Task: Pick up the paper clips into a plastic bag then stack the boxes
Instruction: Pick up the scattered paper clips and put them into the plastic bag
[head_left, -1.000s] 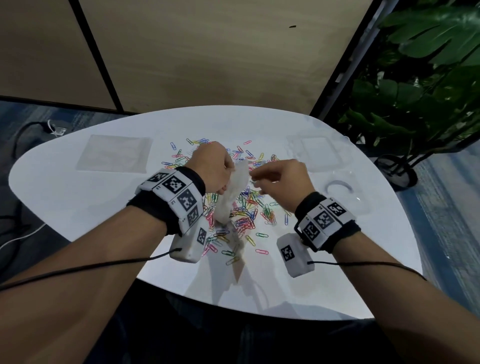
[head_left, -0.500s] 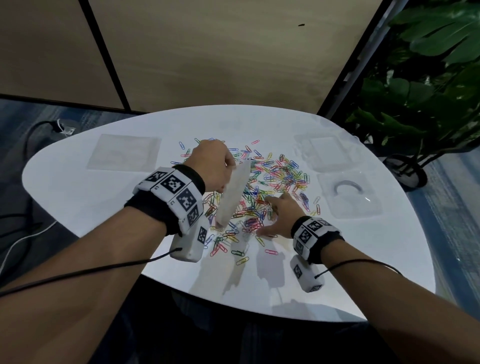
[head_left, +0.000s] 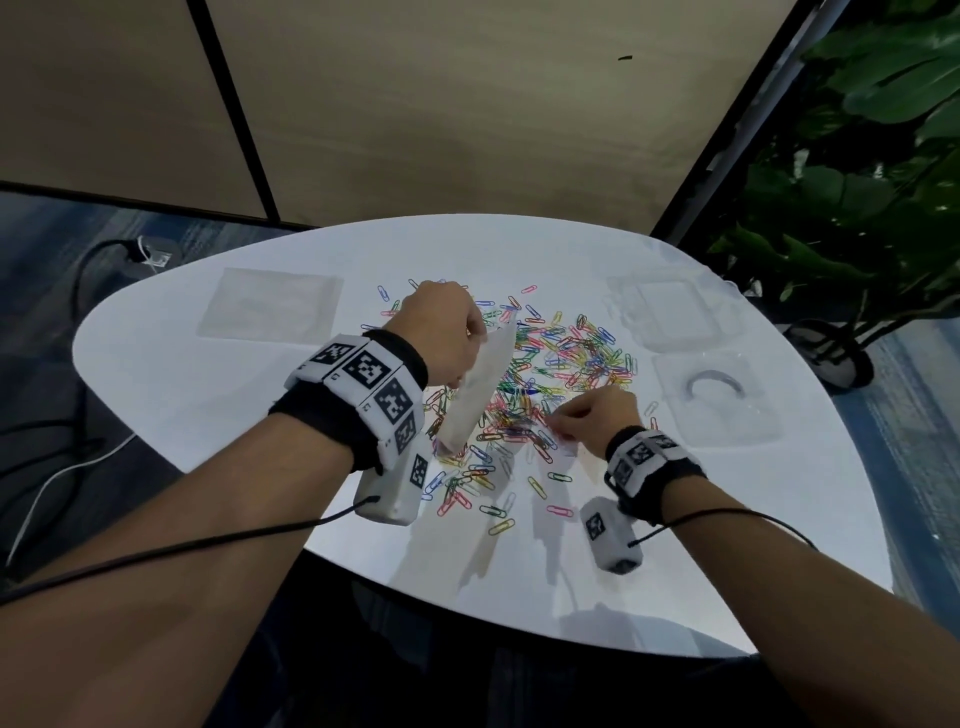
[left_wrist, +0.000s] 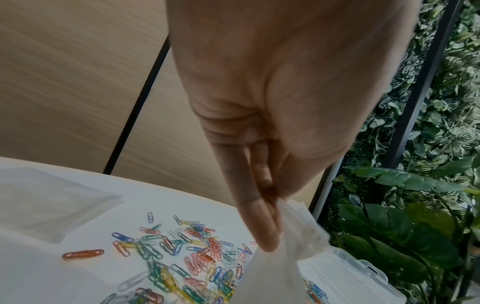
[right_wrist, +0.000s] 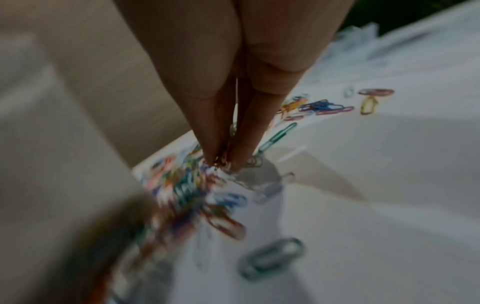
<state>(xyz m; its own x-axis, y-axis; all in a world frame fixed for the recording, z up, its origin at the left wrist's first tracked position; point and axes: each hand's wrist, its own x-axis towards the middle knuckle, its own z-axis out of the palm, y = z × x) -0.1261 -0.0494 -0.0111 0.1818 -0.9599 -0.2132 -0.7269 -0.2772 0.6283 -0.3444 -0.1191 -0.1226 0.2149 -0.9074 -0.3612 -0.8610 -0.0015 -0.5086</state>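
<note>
The plastic bag is pinched at its top edge by the left hand and hung above the surface, so the mouth is kept reachable. The right hand is lowered onto the scattered paper clips, fingers drawn together on a few. The clear boxes are left at the right, unstacked.

Head view looks down on the table from above; both wrist views sit close, sharing its paper clips.
</note>
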